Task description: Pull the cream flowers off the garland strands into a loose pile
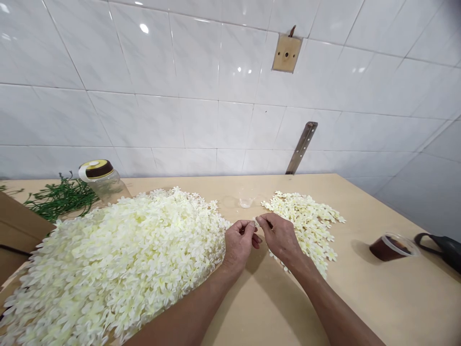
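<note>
My left hand [240, 241] and my right hand [280, 234] meet over the table, fingertips almost touching. Between the pinched fingers shows a small white artificial flower [256, 222], mostly covered by them. Both hands are closed, thumb against forefinger. To the left rises a large heap of white artificial flowers [137, 250], its edge beside my left hand. A smaller spread of white flowers [306, 216] lies to the right, partly behind my right hand and forearm. Just beyond the hands stands a small clear cup [246, 202].
Green plastic stems [63, 197] and a clear jar with a brown and yellow lid [104, 180] stand at the back left. A cardboard box [21, 226] is at the left edge. On the right are a tub of dark liquid [391, 247] and a black strapped object [448, 250].
</note>
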`<state>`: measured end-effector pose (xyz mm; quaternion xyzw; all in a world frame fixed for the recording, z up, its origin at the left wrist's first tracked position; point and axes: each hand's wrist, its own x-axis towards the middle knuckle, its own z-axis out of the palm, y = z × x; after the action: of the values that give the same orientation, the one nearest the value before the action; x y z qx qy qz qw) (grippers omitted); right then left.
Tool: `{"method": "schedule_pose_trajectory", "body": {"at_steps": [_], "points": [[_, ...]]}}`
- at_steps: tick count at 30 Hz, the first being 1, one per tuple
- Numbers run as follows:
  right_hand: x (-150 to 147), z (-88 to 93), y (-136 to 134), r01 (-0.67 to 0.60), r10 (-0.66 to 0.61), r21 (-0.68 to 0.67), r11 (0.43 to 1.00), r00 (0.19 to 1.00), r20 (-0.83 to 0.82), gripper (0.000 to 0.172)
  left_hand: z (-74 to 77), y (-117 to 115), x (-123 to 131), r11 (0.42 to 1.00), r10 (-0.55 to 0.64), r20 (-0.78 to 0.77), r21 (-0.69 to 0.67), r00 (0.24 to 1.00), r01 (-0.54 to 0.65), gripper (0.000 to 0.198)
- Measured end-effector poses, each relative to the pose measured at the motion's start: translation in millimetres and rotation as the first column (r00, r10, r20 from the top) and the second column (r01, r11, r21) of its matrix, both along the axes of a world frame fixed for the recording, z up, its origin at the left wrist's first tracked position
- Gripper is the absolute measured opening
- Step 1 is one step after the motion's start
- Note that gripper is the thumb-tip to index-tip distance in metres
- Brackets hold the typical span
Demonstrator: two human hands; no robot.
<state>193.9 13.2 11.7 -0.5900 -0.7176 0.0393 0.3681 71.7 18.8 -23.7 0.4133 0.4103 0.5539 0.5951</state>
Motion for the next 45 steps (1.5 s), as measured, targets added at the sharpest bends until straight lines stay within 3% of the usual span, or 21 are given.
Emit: {"method": "schedule_pose_trajectory", "body": {"at_steps": [6,12,21,28,37,45], "points": [[1.1,-4.2,1.2,-0.02,0.022,-0.031,0.999,0.999,0.034,0.034,2.8,-0.6,-0.7,1.0,0.015,-0.033,-0.015,0.999,-0.016,0.018],[0.4,-1.3,1.2,0.02,-0.022,-0.159,0.987,1.0,-0.012,0.041,3.7,-1.1,-1.5,1.0,0.004,-0.05,0.004,0.999,-0.004,0.013],[5.7,5.1,1.7,-0.019,-0.056,-0.341,0.94,0.977,-0.208,0.035,1.1,-0.2,-1.2,1.0,0.004,-0.058,-0.011,0.998,-0.005,0.012],[10.5,3.6,3.8,-0.07,-0.001,-0.312,0.947,0.975,-0.22,0.026,-2.0,-0.3,-1.0,1.0,0.008,-0.096,0.004,0.995,-0.007,0.009],[4.5,3.8,3.6,-0.004,-0.071,-0.354,0.935,0.978,-0.198,0.038,2.3,-1.5,-1.0,1.0,0.013,-0.102,-0.005,0.995,-0.013,0.012],[2.4,4.3,3.9,0.004,-0.123,-0.379,0.925,0.949,-0.29,0.036,1.4,-1.6,-1.2,1.0,0.006,-0.096,-0.003,0.995,-0.006,0.012]]}}
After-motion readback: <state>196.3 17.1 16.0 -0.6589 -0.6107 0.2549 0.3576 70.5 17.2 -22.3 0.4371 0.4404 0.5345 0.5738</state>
